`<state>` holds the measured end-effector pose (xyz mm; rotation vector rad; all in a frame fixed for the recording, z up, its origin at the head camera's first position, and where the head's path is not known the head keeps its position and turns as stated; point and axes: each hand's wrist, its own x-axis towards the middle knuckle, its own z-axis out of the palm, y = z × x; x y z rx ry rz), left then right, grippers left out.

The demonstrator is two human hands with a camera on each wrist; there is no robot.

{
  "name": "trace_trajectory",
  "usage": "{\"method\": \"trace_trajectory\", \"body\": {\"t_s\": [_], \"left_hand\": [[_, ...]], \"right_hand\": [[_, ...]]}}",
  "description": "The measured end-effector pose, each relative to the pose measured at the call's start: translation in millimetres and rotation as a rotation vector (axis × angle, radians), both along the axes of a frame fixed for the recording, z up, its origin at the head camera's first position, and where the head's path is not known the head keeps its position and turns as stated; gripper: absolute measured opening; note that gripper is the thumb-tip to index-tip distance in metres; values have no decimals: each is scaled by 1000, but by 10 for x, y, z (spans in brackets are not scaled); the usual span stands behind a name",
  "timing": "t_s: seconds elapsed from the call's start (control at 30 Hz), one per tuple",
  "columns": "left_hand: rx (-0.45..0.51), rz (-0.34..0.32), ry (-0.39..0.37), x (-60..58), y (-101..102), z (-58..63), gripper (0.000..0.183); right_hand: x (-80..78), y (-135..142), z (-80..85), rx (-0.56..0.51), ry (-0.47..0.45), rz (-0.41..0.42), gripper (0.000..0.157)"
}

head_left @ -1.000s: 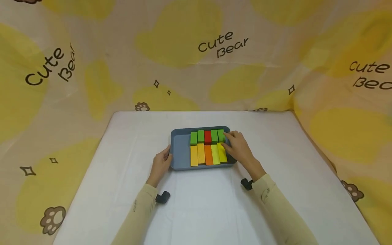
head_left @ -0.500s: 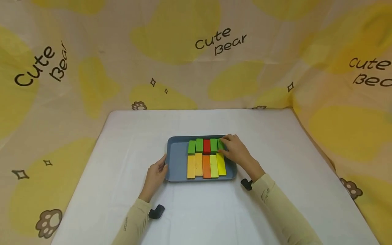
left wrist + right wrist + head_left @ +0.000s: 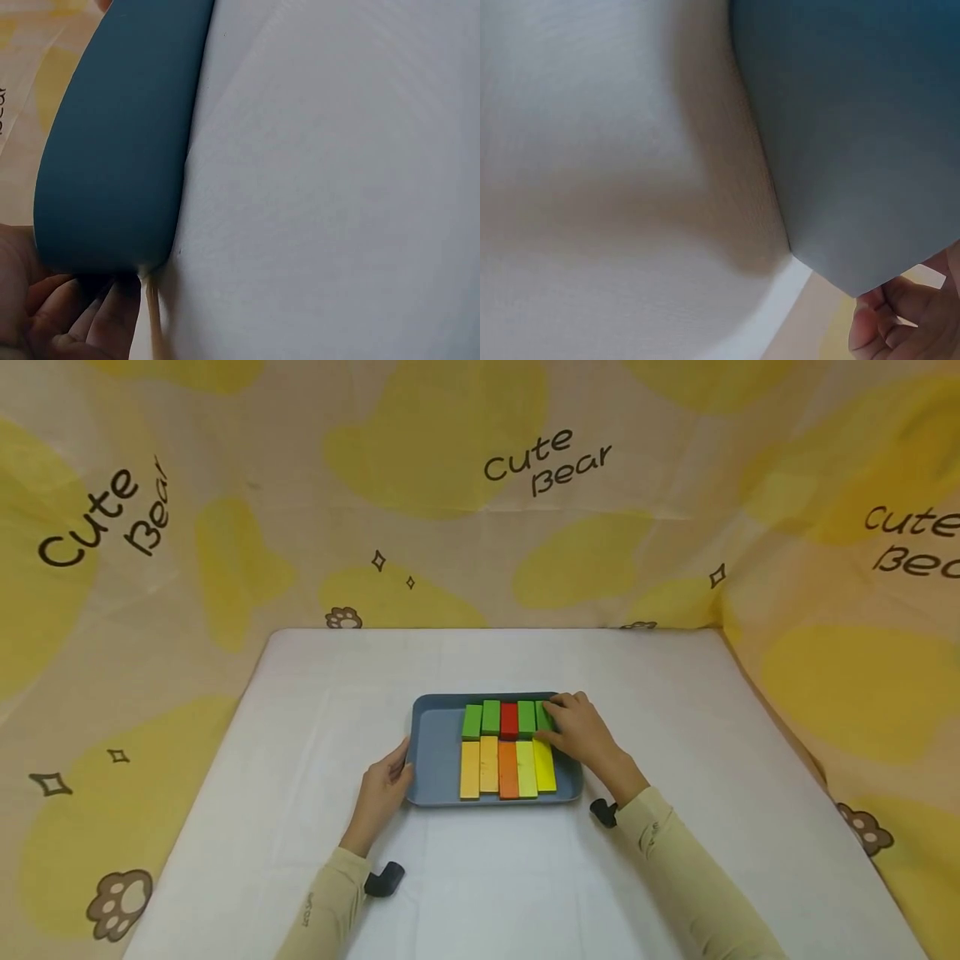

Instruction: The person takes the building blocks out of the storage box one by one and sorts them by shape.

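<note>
A blue-grey tray lies on the white table with two rows of wooden blocks in it. Its far row has several green blocks and one red block; the near row has yellowish blocks, an orange block and a bright yellow block. My left hand grips the tray's left end, its fingers curled at the wall in the left wrist view. With thumb and fingers, my right hand pinches the rightmost green block, partly covering it. The tray wall hides the blocks in the right wrist view.
A white cloth covers the table. Behind and beside it hangs a patterned yellow curtain. A black wrist camera sits at my left cuff and another camera at my right.
The tray and its blocks have come nearer to me, and my left hand has moved with it. My right hand has stayed at the rightmost green block. In the last half second little differs.
</note>
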<state>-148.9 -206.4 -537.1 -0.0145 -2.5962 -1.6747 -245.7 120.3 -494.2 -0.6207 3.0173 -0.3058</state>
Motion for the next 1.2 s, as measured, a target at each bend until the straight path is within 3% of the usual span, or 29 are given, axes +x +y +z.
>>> {"method": "trace_trajectory", "body": {"t_s": [0.7, 1.0, 1.2], "left_hand": [[-7, 7, -13, 4, 17, 7, 49], [-15, 13, 15, 8, 11, -4, 49], [-8, 19, 11, 43, 23, 9, 49]], "right_hand": [[34, 59, 9, -38, 62, 18, 65], [67, 157, 73, -124, 139, 20, 67], [-32, 343, 163, -180, 193, 7, 68]]}}
